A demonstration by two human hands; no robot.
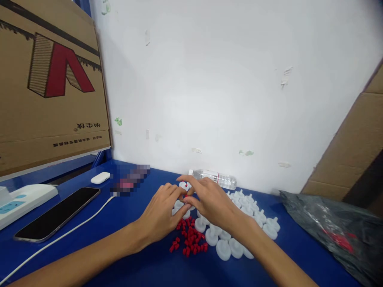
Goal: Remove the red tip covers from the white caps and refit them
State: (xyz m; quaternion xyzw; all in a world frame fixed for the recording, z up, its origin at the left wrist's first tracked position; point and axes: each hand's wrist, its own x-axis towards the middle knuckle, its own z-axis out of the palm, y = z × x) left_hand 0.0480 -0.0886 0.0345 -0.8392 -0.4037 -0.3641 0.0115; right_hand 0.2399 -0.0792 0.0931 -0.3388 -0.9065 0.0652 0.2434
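Both hands meet at frame centre: left hand (163,213) and right hand (209,203) pinch one white disc (183,185) bearing a red cap (186,185). Red caps (190,239) and white discs (236,231) lie below. Keep fingertips square; press straight.

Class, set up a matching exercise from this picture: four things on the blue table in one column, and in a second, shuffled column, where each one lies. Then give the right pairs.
Things
1. smartphone
2. clear plastic bottle
3. small red caps
4. black plastic bag

Places
A. on its side against the white wall, behind the hands
B. far right of the table
C. screen up on the left, beside a white cable
D. in a loose heap just below the two hands

Pairs: 1-C, 2-A, 3-D, 4-B
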